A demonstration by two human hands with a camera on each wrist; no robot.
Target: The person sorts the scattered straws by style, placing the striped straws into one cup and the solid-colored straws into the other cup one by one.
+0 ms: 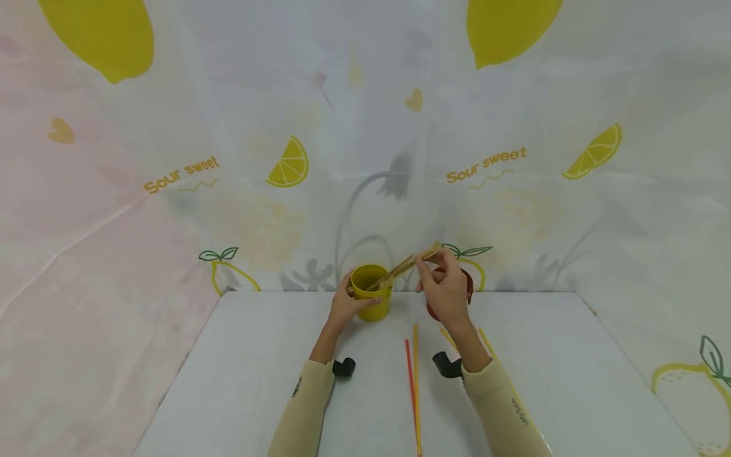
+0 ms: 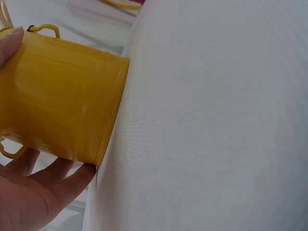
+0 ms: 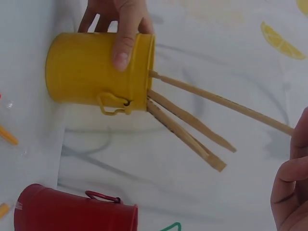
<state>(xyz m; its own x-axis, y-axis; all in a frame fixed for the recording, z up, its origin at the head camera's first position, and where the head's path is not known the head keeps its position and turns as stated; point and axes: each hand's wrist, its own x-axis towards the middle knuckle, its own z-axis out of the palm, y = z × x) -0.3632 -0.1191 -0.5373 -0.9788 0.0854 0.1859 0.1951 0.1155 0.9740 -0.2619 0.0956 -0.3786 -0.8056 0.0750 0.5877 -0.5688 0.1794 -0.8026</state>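
Observation:
A small yellow bucket (image 1: pixel 371 311) with loop handles stands on the white table near its back edge. My left hand (image 1: pixel 344 306) grips its side, thumb near the rim and fingers round the far side; in the left wrist view the fingers (image 2: pixel 72 185) reach the bucket's base. Several thin tan wooden sticks (image 3: pixel 185 118) lean out of the bucket's mouth. At the upper right, my right hand (image 1: pixel 447 289) pinches the outer end of one long stick (image 3: pixel 221 100), whose other end is at the bucket's mouth. The bucket's inside is mostly hidden.
Partly behind my right hand stands a red bucket (image 3: pixel 77 209). Red (image 1: pixel 410 374) and orange straw-like sticks (image 1: pixel 417 387) lie mid-table, with more yellow ones (image 1: pixel 487 343) to the right. Two black elbow-shaped pieces (image 1: pixel 344 367) sit by the forearms. A lemon-print cloth (image 1: pixel 365 127) hangs behind.

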